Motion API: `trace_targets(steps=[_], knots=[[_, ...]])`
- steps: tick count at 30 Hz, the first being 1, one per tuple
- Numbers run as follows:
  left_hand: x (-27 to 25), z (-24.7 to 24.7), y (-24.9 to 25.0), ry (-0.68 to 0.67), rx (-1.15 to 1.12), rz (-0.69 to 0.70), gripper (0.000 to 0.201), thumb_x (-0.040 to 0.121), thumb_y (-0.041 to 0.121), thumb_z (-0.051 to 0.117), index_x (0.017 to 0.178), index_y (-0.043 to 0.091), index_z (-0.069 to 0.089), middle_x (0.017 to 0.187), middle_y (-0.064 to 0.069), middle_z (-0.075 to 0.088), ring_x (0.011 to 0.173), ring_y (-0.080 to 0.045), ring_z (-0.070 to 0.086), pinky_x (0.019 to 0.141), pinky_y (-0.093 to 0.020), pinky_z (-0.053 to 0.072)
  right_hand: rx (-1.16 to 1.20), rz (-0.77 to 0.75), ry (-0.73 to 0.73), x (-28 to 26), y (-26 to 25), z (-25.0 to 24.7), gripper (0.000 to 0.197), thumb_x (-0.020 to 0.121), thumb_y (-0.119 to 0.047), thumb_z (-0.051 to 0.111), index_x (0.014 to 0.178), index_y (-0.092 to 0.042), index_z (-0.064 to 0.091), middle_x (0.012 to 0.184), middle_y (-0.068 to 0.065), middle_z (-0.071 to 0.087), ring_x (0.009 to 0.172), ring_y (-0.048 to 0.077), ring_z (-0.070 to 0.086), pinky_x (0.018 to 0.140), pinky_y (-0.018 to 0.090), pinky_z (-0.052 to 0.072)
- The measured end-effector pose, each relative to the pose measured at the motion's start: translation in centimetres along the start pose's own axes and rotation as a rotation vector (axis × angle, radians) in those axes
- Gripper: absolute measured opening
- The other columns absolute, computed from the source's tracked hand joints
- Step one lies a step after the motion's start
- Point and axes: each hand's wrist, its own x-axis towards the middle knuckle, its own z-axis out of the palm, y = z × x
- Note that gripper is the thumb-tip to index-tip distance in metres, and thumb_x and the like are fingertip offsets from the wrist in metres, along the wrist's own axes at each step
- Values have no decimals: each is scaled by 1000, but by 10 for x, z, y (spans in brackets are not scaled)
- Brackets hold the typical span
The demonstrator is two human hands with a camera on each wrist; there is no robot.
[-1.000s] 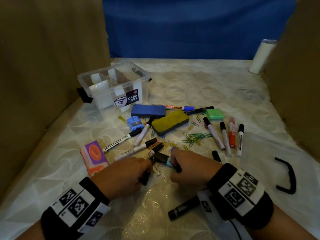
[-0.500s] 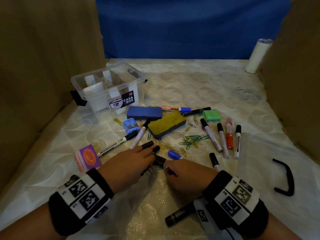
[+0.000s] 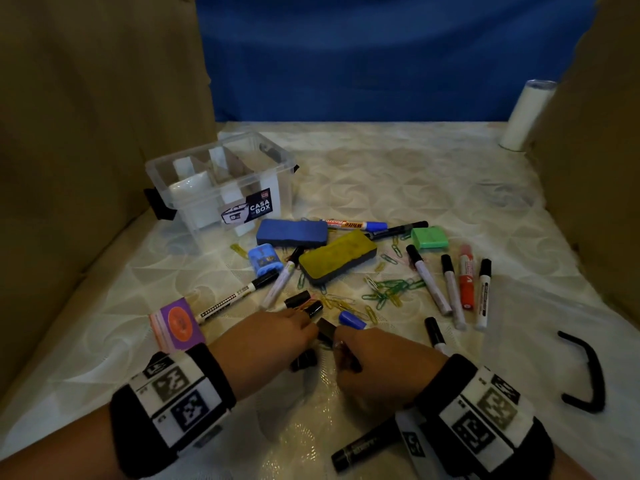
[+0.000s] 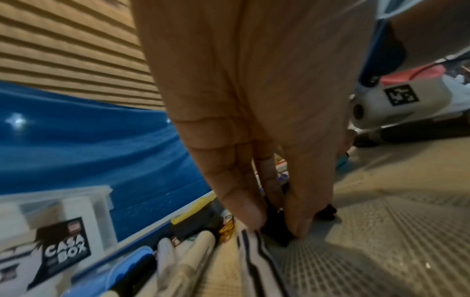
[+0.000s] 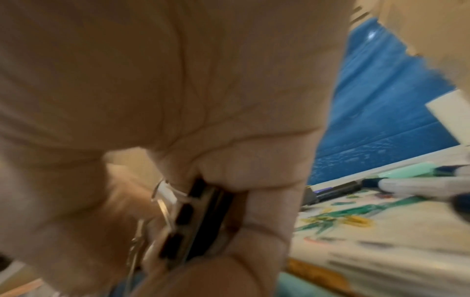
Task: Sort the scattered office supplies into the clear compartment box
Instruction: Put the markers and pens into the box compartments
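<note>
The clear compartment box (image 3: 214, 188) stands open at the back left with its dividers showing. Both hands meet low in the middle of the table over small black binder clips. My left hand (image 3: 310, 329) pinches one black binder clip (image 4: 277, 235) between thumb and fingers against the table. In the right wrist view, my right hand (image 3: 341, 344) curls round a black binder clip (image 5: 193, 221) with silver handles. Another black clip (image 3: 325, 329) shows between the two hands, and one more (image 3: 303, 360) lies just under them.
Beyond the hands lie a blue eraser (image 3: 292, 232), a yellow eraser (image 3: 337, 256), a green eraser (image 3: 429, 238), a blue sharpener (image 3: 265, 259), loose paper clips (image 3: 388, 291), several markers (image 3: 465, 282) and a sticky pad (image 3: 176, 323). Cardboard walls close both sides. A black marker (image 3: 363, 450) lies near my right wrist.
The hands have drawn closer together over the black clips. A blue cap that the right hand covered now lies in view just beyond its fingers.
</note>
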Motion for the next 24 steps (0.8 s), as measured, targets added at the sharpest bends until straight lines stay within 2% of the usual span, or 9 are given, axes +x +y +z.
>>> trace_targets(steps=[3,7,11,14,16,19,21,24], knots=[[-5,-1,-6,33,-121,-32,34,89,26,52,123,21,47,122,0,51,108,-19,54,85,-32,48,-101,-6,2,6,-11,1,40,86,-37,61,115,-18,43,93,-2,52,86,19,53,78,34,46],[-19,-1,-16,105,-285,-91,35,86,43,54,118,29,50,115,7,50,100,-11,54,82,-27,49,-145,-32,63,24,-22,3,51,84,-33,65,123,-13,39,114,8,60,103,27,59,72,31,41],[-31,-6,-24,94,-351,-149,31,87,44,53,114,28,56,105,9,44,89,-6,49,74,-16,42,-267,-91,24,33,-34,8,45,86,-30,62,122,-16,38,115,11,60,105,31,60,78,37,46],[-39,-8,-30,54,-402,-169,35,86,46,55,116,28,57,106,9,45,89,-6,52,80,-22,47,-334,-103,-33,37,-36,10,35,92,-24,52,125,-15,41,122,13,57,110,32,56,80,37,42],[-46,-8,-36,50,-439,-192,35,85,42,57,118,30,56,108,11,44,89,-4,53,83,-24,49,-328,-97,-76,38,-33,5,28,93,-24,49,120,-15,45,118,14,57,101,28,54,78,34,39],[-56,-12,-51,131,-481,-227,34,85,43,58,118,35,55,106,15,42,88,-1,54,85,-25,50,-271,-115,-52,35,-29,-8,10,94,-26,45,97,-17,42,90,5,48,80,21,45,62,32,34],[-62,-20,-68,209,-510,-270,34,86,42,58,120,37,55,106,16,43,90,0,54,85,-22,50,-207,-142,19,32,-27,-22,11,95,-27,44,96,-16,46,81,0,47,67,14,43,59,29,33],[-71,-40,-95,390,-555,-345,35,87,37,60,122,35,56,105,16,47,89,0,57,83,-21,52,-86,-207,120,27,-34,-55,16,97,-32,45,101,-18,52,86,1,57,60,5,47,59,27,39]])
